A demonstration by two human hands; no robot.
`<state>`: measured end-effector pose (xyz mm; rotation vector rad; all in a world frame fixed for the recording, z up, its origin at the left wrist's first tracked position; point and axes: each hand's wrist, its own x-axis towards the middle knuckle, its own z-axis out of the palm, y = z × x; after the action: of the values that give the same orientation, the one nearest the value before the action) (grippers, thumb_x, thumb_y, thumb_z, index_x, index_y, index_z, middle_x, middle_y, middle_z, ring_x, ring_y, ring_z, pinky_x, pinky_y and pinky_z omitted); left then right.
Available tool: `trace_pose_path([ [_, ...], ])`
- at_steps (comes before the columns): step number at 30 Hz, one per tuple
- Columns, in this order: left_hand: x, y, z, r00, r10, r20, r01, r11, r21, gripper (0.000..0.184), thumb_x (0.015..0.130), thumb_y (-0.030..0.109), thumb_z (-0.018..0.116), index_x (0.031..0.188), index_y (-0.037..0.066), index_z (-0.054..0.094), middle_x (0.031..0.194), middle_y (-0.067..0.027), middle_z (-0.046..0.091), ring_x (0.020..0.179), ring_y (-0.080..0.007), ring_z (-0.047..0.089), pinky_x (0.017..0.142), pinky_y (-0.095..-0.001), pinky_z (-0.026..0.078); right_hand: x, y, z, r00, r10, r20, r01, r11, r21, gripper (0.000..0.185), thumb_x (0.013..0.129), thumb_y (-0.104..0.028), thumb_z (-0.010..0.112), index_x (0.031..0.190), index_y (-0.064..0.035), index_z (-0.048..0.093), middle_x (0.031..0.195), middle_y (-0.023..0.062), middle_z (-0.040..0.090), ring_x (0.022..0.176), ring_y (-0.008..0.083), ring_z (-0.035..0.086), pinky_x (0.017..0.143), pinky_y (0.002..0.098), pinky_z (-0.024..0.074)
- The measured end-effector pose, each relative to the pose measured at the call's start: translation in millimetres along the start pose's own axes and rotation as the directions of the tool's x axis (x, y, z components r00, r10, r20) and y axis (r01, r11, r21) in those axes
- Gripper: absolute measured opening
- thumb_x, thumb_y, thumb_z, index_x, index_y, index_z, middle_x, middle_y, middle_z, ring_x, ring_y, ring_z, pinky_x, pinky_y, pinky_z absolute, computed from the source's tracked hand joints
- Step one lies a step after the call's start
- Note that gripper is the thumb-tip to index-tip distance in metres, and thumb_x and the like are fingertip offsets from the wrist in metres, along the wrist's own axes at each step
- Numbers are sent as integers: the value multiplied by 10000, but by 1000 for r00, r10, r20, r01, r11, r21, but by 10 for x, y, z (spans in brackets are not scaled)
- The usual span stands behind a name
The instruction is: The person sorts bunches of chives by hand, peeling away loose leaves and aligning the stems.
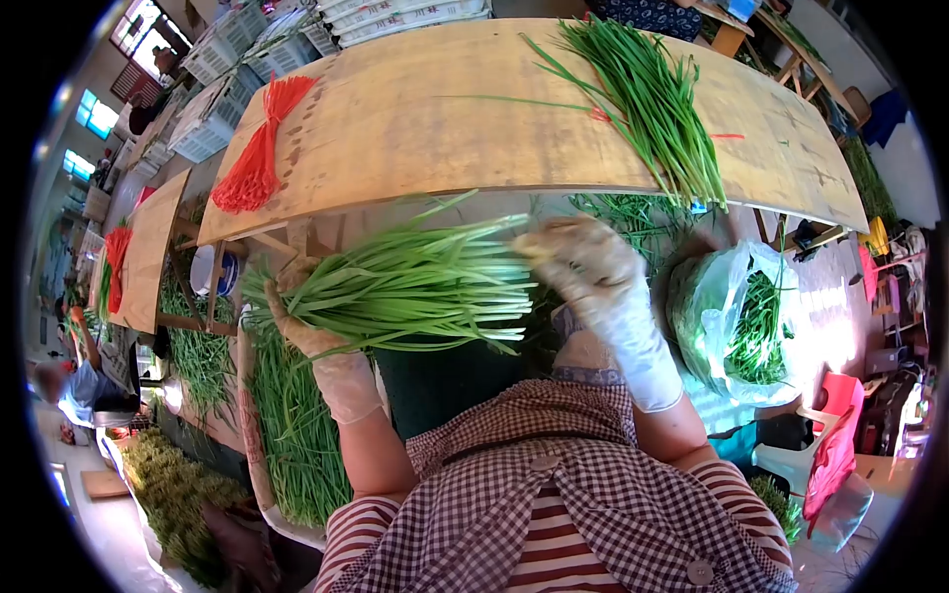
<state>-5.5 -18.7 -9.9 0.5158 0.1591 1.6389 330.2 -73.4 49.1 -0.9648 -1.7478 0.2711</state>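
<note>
A thick bunch of garlic chives (425, 282) lies sideways over my lap, its pale cut ends pointing right. My left hand (301, 321), in a soiled pale glove, is wrapped around the leafy part at the left. At the other end is my right hand (590, 265), also gloved, its fingers pinched together at the pale tip of an upper stem. Just what lies between those fingertips is partly hidden. Beyond my hands, a second pile of chives (647, 104) rests on the wooden table (425, 119), with red ties partly under it.
Red ties (259, 148) lie bundled at the table's left. A long tub (246, 425) of loose chives stands by my left side. To my right are a clear plastic bag (727, 341) of greens and a chair (835, 435). White crates (213, 109) are stacked behind; another person (87, 381) sits far left.
</note>
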Motion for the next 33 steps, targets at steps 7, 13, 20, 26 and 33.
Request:
trace_pose_path([
  [7,72,-114,35,985,-132,108,164,907,-388,268,907,317,546,947,55,581,980,-114,646,991,-249,585,916,-466,465,1,235,320,999,16,-28,-24,959,-284,370,672,-191,774,1035,-190,705,980,42,671,987,266,614,877,399,461],
  [13,39,102,-195,948,-68,-310,49,996,-70,406,909,368,523,1093,14,606,1105,-201,631,1038,-356,588,926,-530,465,40,8,86,971,-164,-174,94,930,-355,316,685,-104,778,989,-142,699,907,25,656,884,203,636,741,363,500],
  [20,72,76,-298,956,-80,-284,98,994,48,426,926,331,489,1151,-15,597,1137,-189,641,1036,-354,609,941,-521,469,-203,206,275,635,611,472,-771,536,344,626,775,45,653,1361,-50,453,1135,102,638,925,181,613,812,298,512],
  [26,97,178,-257,939,187,-288,-79,934,349,286,922,267,503,1054,57,646,1156,-165,641,1079,-315,596,962,-496,466,-365,544,29,829,286,481,-468,-118,876,359,866,-168,676,1174,5,611,982,84,676,747,167,618,736,287,522],
  [33,71,383,-410,979,111,-170,-115,993,-11,310,950,287,438,1086,86,630,1152,-137,645,1064,-313,609,939,-541,474,-265,226,-6,777,605,172,-629,758,174,235,889,-79,638,1118,-42,674,1058,57,696,919,128,640,849,256,504],
])
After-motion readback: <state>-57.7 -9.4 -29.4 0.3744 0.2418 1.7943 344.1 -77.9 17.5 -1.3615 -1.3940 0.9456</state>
